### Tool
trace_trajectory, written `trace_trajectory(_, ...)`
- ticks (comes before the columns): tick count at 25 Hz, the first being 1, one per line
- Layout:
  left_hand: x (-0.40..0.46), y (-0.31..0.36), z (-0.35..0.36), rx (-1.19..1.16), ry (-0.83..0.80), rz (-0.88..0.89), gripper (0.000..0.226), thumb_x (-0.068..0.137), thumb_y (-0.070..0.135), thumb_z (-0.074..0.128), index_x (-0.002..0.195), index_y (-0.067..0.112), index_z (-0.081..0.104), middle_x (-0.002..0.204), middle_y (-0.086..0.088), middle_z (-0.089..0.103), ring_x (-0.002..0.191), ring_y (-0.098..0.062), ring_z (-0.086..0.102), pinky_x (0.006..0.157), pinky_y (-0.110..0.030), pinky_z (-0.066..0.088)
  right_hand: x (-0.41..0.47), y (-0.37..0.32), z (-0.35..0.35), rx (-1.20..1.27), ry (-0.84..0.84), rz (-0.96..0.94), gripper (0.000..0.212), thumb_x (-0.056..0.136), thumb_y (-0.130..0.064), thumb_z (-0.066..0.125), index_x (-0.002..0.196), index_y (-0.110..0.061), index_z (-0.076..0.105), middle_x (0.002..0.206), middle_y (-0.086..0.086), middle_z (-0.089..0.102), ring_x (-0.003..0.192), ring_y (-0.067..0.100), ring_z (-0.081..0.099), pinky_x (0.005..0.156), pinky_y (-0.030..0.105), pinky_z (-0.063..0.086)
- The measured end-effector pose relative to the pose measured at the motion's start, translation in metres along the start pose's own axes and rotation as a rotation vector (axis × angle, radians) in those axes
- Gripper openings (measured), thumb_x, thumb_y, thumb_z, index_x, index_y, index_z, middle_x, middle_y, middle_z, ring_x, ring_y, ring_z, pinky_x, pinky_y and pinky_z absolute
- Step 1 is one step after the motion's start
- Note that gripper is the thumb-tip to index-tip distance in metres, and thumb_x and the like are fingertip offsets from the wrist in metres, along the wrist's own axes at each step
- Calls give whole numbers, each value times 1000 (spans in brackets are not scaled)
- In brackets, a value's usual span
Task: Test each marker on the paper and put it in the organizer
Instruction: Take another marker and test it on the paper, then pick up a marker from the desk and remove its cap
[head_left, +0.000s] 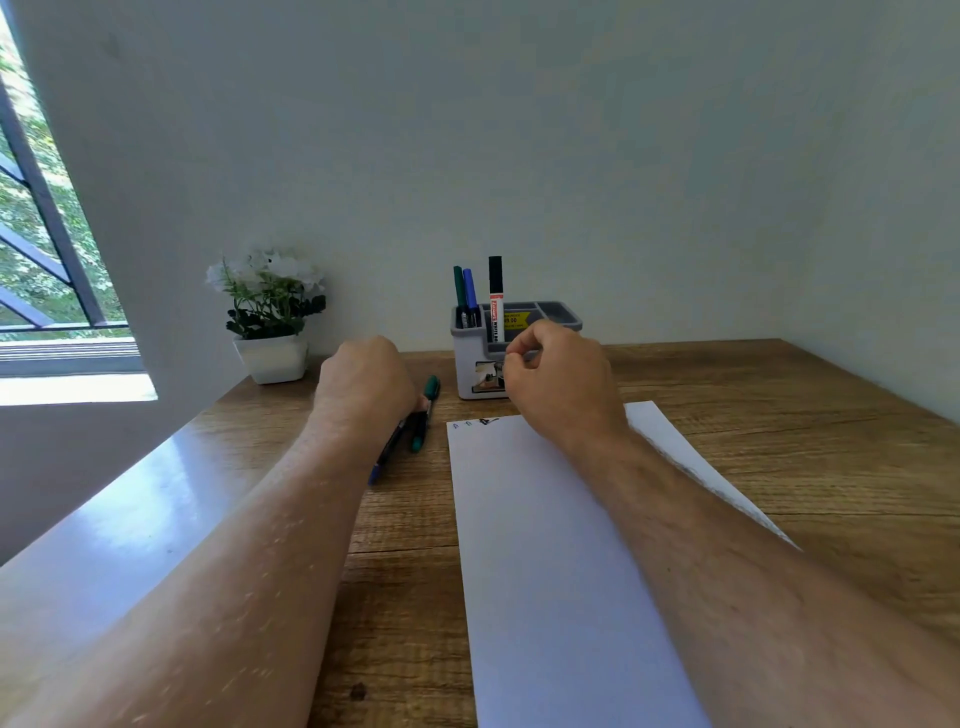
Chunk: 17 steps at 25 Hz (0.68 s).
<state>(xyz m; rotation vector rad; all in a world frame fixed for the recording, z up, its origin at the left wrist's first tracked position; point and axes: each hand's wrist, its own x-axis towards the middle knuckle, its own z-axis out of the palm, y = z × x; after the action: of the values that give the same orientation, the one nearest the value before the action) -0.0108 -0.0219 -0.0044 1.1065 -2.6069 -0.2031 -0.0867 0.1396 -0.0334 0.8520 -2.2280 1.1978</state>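
A grey and white organizer (467, 358) stands at the back of the desk. In it stand a green marker (458, 286), a blue marker (470, 288) and a black-capped whiteboard marker (495, 296). My right hand (563, 384) hovers just in front of the organizer, fingers curled, thumb against forefinger, nothing visible in it. My left hand (363, 384) is curled down over two loose markers on the desk: another green marker (429, 405), pinched at its middle by a fingertip, and a blue-ended marker (384, 457) that runs under my wrist. White paper (545, 545) with small scribbles at its top edge lies under my right forearm.
A white pot of artificial white flowers (270, 312) sits at the back left by the wall. A window sill (78, 384) lies to the left. The wooden desk (779, 441) extends right of the paper, with a wall behind and to the right.
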Motion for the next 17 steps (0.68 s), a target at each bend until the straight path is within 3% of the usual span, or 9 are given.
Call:
trace_trajectory(5, -3, 6, 2, -20, -61, -34, 54, 74, 49, 80, 71, 12, 42, 71, -7, 53, 58, -19, 51, 42, -29, 37, 0, 0, -1, 7, 1, 5, 4, 91, -22, 63, 91, -24, 61, 82, -10, 60, 77, 9, 63, 69, 23, 54)
trace_trajectory(11, -4, 5, 0, -88, -102, -71, 37, 83, 38, 76, 92, 8, 56, 76, -8, 54, 61, -19, 52, 42, -28, 35, -1, -2, -4, 17, -2, 10, 2, 91, -21, 62, 92, -22, 63, 83, -7, 63, 79, 11, 66, 69, 22, 54)
trace_trajectory(15, -7, 5, -6, -202, 43, -70, 39, 80, 37, 77, 72, 10, 51, 69, -7, 53, 55, -18, 50, 40, -26, 31, -1, -3, -5, 26, -11, 18, 5, 91, -20, 62, 90, -25, 60, 84, -7, 63, 80, 11, 65, 67, 19, 51)
trace_trajectory(17, -8, 8, -14, -294, 158, -26, 37, 79, 38, 76, 70, 7, 58, 66, -6, 59, 53, -15, 52, 40, -23, 32, -1, -3, -4, 34, -18, 26, 3, 92, -21, 61, 93, -24, 61, 88, -5, 65, 81, 11, 65, 68, 21, 53)
